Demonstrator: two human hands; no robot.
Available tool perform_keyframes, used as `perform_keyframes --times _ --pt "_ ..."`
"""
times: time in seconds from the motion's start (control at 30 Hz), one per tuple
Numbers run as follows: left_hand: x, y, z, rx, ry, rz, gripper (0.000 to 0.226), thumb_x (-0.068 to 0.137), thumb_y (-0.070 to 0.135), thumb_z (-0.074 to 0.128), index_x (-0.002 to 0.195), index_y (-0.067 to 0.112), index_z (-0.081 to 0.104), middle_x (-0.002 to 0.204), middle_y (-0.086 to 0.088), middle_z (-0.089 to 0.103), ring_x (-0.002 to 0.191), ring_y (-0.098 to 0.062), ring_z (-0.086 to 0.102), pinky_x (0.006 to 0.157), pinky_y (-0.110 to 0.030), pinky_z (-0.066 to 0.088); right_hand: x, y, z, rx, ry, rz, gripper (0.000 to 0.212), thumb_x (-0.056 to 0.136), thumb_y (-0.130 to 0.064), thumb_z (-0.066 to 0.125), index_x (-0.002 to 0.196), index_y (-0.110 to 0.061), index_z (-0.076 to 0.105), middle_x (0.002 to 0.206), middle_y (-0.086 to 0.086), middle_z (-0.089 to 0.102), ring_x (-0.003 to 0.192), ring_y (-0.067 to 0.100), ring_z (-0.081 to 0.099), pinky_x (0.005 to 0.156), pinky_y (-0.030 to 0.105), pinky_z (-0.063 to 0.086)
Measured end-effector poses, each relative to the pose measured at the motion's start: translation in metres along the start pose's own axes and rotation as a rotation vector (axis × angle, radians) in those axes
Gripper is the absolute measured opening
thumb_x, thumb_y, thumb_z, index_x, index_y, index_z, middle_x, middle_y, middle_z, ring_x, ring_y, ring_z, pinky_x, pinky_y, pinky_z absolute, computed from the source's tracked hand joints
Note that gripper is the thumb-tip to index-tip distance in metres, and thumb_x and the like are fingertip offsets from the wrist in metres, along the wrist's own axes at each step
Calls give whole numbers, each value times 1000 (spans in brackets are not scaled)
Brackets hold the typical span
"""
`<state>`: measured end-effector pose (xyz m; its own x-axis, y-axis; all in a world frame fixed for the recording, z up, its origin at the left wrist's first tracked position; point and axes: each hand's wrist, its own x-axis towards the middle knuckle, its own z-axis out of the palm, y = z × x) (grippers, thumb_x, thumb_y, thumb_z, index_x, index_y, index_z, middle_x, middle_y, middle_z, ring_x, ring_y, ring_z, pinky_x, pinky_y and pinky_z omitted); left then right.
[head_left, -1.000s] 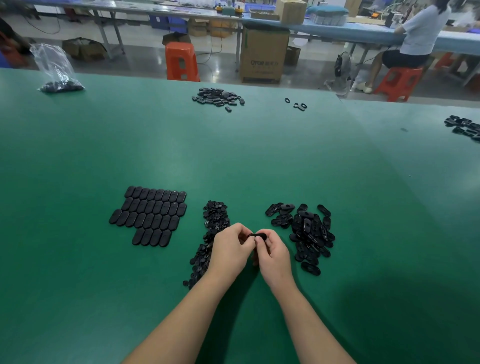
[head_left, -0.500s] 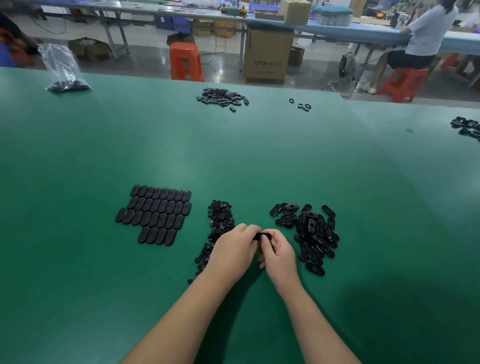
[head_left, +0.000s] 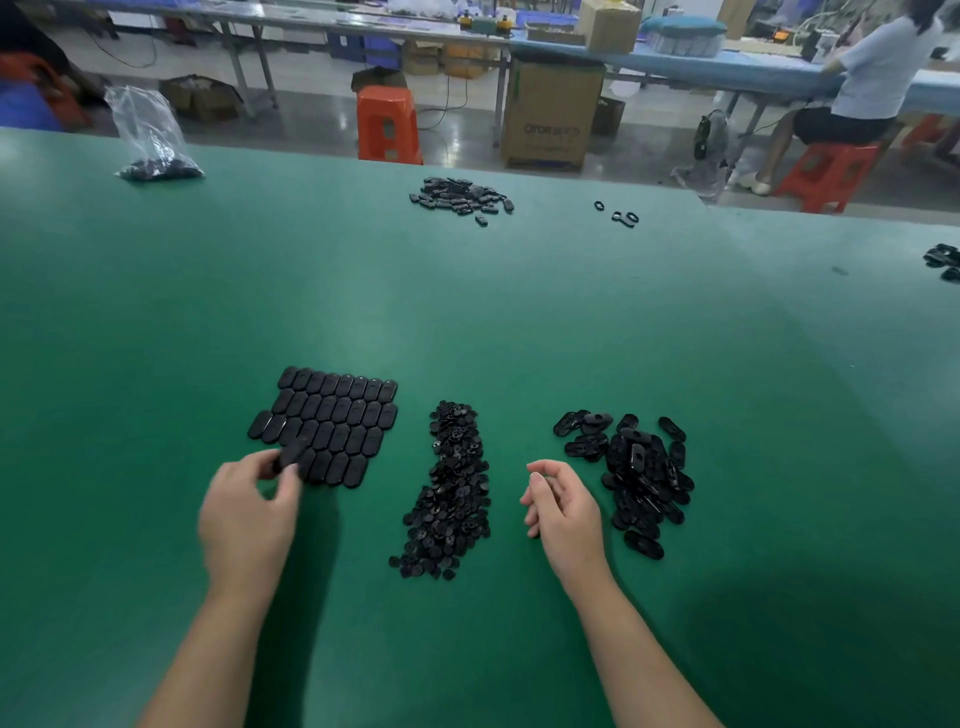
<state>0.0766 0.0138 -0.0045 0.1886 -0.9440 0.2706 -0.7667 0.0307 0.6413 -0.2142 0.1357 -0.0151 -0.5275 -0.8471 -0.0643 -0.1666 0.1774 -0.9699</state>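
My left hand (head_left: 249, 512) pinches a black oval piece (head_left: 292, 453) at the near left corner of a neat block of black oval pieces (head_left: 332, 421) laid in rows on the green table (head_left: 519, 312). My right hand (head_left: 558, 506) hovers with loosely curled fingers and holds nothing. It is between a long heap of small black parts (head_left: 452, 493) and a loose pile of black oval shells (head_left: 639, 467).
Far off on the table lie another heap of black parts (head_left: 462, 196), a few black rings (head_left: 618, 214), a clear bag of parts (head_left: 150, 140) at far left and more parts (head_left: 943, 260) at the right edge. Beyond are orange stools, a cardboard box and a seated person.
The hands were together over one black piece between the heaps. They have parted: the left carried the piece left to the laid-out block, and the right moved right, holding nothing.
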Motion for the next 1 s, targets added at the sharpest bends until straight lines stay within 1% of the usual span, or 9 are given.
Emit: perform_keyframes --times 0.07,0.13,0.27,0.37,0.43,0.5,0.57,0.67,1.0 --pt "3 -24 -8 47 17 -85 19 90 18 69 106 9 72 95 -10 67 90 -31 60 77 -40 45 0 1 1 -16 2 -2 12 103 -19 54 104 -25 64 73 -9 68 59 6 57 58 31 55" --pt "4 -38 -11 98 -8 -127 21 91 20 68 108 9 72 96 -11 66 90 -33 59 74 -40 44 0 1 1 -37 6 -6 12 103 -20 54 103 -26 64 74 -9 68 58 5 58 58 32 55" --pt "4 -39 -8 166 -79 -141 26 93 27 66 114 13 70 96 -4 56 80 -24 49 69 -35 42 -1 2 2 -63 15 -7 11 103 -22 55 101 -28 64 75 -10 69 58 4 58 56 30 54" --pt "3 -32 -6 127 -90 -110 35 92 26 66 125 15 65 109 -7 56 83 -22 49 73 -37 44 -1 3 2 -68 23 -1 10 103 -22 55 103 -29 63 76 -9 69 59 5 59 57 29 54" --pt "1 -28 -6 81 -57 -56 33 91 18 65 124 15 65 114 -8 56 85 -22 52 76 -39 46 0 2 2 -63 29 4 11 103 -21 55 105 -29 62 76 -9 69 60 5 59 57 29 54" --pt "-1 -27 -6 100 -35 -1 25 90 10 63 113 13 71 112 -7 59 87 -25 57 77 -40 48 0 2 2 -65 29 4 11 103 -21 55 106 -29 62 76 -9 69 60 5 59 58 30 54" --pt "-2 -26 -5 141 -53 7 23 89 7 60 108 9 74 110 -8 62 92 -30 59 81 -42 51 0 2 2 -71 29 2 12 103 -20 55 105 -30 61 76 -9 69 60 5 59 58 32 55" --pt "-3 -22 -4 154 -78 -4 26 90 6 58 111 8 74 110 -10 63 92 -31 60 85 -45 50 0 3 3 -73 31 3 12 102 -21 55 105 -30 62 76 -9 69 60 6 59 59 34 55" --pt "6 -11 4 141 -118 7 29 92 6 54 114 11 74 109 -8 63 91 -27 60 92 -45 45 0 3 3 -87 26 2 10 102 -21 55 105 -28 62 77 -9 70 59 4 59 61 32 54"
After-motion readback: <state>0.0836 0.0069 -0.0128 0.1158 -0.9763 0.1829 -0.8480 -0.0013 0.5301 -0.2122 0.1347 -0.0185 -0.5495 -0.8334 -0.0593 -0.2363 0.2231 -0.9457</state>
